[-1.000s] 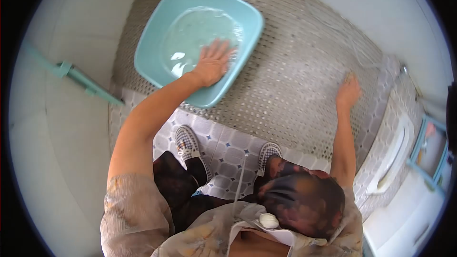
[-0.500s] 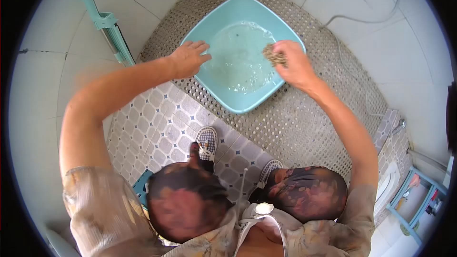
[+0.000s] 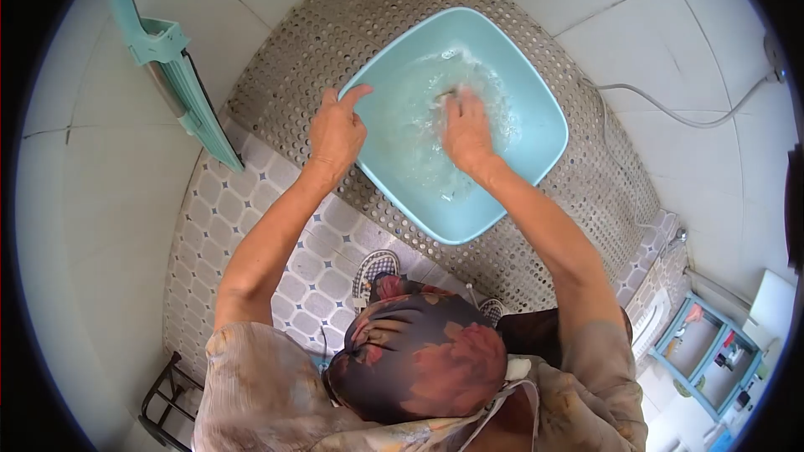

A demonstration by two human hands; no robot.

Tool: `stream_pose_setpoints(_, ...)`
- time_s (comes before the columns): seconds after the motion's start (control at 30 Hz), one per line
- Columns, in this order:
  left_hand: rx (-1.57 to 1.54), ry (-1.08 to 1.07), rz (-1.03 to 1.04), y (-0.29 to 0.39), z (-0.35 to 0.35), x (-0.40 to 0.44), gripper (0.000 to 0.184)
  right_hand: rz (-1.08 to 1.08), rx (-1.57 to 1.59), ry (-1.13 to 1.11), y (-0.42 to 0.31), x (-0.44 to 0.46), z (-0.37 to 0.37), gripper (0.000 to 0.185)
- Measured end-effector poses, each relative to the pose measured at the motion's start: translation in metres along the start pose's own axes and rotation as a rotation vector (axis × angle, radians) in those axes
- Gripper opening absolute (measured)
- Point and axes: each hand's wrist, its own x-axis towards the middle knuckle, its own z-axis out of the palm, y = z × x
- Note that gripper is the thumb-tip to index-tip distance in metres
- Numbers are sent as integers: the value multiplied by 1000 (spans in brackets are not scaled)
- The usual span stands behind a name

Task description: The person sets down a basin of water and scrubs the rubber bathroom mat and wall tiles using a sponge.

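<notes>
Furthest left on my monitor I have one teal mop [image 3: 197, 105] leaning at the wall. Next comes the left hand [image 3: 337, 132], curled around the near-left rim of one pale-blue basin [image 3: 536, 117], thumb side inside, so the basin lies just to that hand's right, on the perforated mat [image 3: 301, 59]. Two checked shoes [image 3: 375, 268] show below it. The right hand [image 3: 469, 130] is inside the basin, fingers down in the churned water [image 3: 402, 125]; blur keeps me from telling whether it grasps anything. Further right I count one grey hose [image 3: 699, 121] and one blue rack [image 3: 711, 357].
</notes>
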Motion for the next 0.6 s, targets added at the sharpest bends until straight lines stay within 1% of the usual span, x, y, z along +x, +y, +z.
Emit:
stream_pose_setpoints(0.03,-11,-11,-3,2,-2,-1,51,-117,-32,-21,4,-1,3,53)
stream_pose_setpoints(0.13,-134,-99,-67,13,-8,-21,51,-82,-70,-33,33,5,-10,46)
stream_pose_setpoints(0.23,-202,-83,-30,23,-2,-60,51,152,69,-180,52,21,-62,40)
stream_pose_setpoints(0.3,-295,-165,-25,31,1,-88,46,217,114,-204,57,20,-90,40)
stream_pose_setpoints(0.33,-370,-210,16,33,1,-99,43,249,138,-215,55,19,-105,40)
stream_pose_setpoints(0.4,-508,-279,102,31,-1,-107,36,408,305,-430,43,27,-143,43)
stream_pose_setpoints(0.43,-595,-342,54,27,-7,-101,33,477,387,-534,36,33,-160,44)
stream_pose_setpoints(0.5,-761,-454,-37,14,-26,-82,27,481,486,-434,27,39,-181,43)
stream_pose_setpoints(0.53,-706,-275,-12,1,-25,-73,25,483,539,-386,21,47,-187,42)
stream_pose_setpoints(0.6,-592,62,31,-31,-8,-57,21,416,616,-279,3,69,-199,41)
